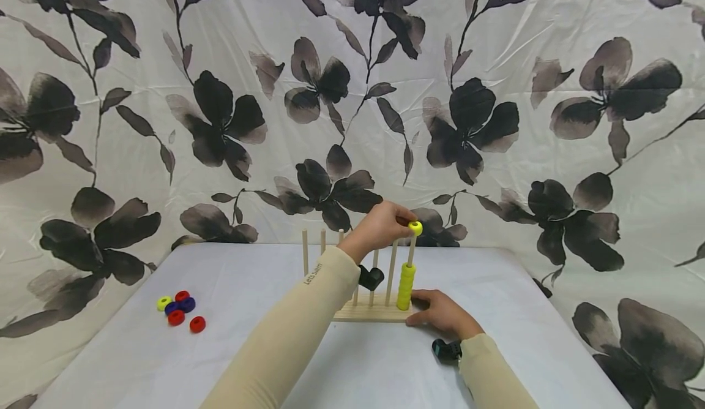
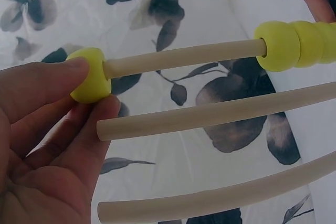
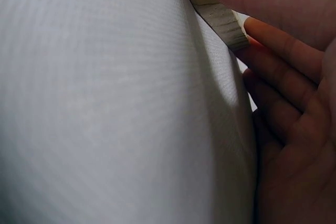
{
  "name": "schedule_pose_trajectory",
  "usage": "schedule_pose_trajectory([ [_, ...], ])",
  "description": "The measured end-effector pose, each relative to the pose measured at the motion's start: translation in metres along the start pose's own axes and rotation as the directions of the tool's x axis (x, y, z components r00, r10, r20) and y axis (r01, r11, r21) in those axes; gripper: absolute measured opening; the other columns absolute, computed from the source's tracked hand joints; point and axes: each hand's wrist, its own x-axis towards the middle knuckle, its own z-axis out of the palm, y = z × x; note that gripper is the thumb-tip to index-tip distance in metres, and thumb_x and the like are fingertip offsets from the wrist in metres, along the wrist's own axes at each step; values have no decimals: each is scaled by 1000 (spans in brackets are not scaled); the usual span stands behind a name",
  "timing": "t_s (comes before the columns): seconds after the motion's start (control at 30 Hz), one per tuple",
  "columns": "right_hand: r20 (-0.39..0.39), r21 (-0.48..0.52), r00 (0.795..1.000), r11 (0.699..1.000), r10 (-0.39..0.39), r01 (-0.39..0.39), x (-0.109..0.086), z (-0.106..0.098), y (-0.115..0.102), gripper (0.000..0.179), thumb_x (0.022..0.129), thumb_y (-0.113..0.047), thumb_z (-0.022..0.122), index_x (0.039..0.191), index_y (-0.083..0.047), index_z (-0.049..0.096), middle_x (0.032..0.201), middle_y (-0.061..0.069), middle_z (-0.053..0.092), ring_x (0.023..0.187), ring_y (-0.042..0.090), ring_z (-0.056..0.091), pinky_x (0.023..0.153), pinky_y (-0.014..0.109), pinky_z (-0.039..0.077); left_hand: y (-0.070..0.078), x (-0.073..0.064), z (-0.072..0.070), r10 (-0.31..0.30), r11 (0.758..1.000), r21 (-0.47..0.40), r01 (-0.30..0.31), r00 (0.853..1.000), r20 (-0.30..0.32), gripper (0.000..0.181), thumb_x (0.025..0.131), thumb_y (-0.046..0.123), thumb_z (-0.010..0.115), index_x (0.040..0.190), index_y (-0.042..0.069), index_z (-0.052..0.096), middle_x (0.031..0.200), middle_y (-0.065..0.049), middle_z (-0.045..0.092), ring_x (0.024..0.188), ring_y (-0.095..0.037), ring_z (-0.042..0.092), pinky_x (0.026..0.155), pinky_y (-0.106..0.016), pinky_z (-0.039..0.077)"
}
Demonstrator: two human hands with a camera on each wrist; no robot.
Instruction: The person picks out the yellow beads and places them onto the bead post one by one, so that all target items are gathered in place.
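Note:
My left hand (image 1: 382, 228) pinches a yellow bead (image 2: 93, 75) between thumb and fingers at the tip of the rightmost peg (image 2: 184, 56). The peg's end meets the bead's hole; how deep it sits is hidden. Lower on that peg is a stack of several yellow beads (image 1: 406, 286). The peg belongs to a wooden rack (image 1: 371, 316) with a row of upright pegs. My right hand (image 1: 443, 312) grips the right end of the rack's base, thumb in front and fingers behind. In the right wrist view, the base's end (image 3: 223, 24) lies between thumb and fingers.
On the left of the white table (image 1: 220, 274) lie loose beads: a yellow one (image 1: 164, 303), blue ones (image 1: 188, 304) and red ones (image 1: 197, 324). A flowered cloth (image 1: 352, 121) hangs behind the table. The left forearm hides part of the rack.

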Motion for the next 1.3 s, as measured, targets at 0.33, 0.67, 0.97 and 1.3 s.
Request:
schedule_pose_trajectory([
  [0.33,11,-9,1000,1000,-1,1,1,-1,-3,75,67,-41,87,133,-19,60,141,5,55,136,33,43,111,59,32,-3,2,1,3,1000,26,-4,1000,11,33,89,9,69,122,5,67,114,-7,69,101,-15,65,88,-25,55],
  [0.67,9,-9,999,999,-41,41,1,-1,-5,75,68,-40,86,133,-16,60,140,6,56,135,32,45,111,57,33,-4,-1,-3,17,998,60,-17,1000,0,31,90,14,69,120,9,69,115,-5,69,104,-15,65,88,-28,55],
  [0.97,-4,-16,999,999,-48,48,1,-2,-6,74,68,-39,86,134,-16,59,141,7,55,136,33,44,113,56,32,-8,-8,-12,64,997,42,-63,997,-44,29,92,13,64,121,11,68,118,-5,69,108,-16,65,89,-30,55],
  [1.3,13,6,1000,1000,-3,3,1,1,-2,78,67,-40,86,135,-14,58,143,8,53,138,34,42,113,58,30,-23,-17,-23,64,998,10,-64,995,-71,31,95,15,60,126,15,65,124,-4,65,116,-19,62,93,-35,55],
])
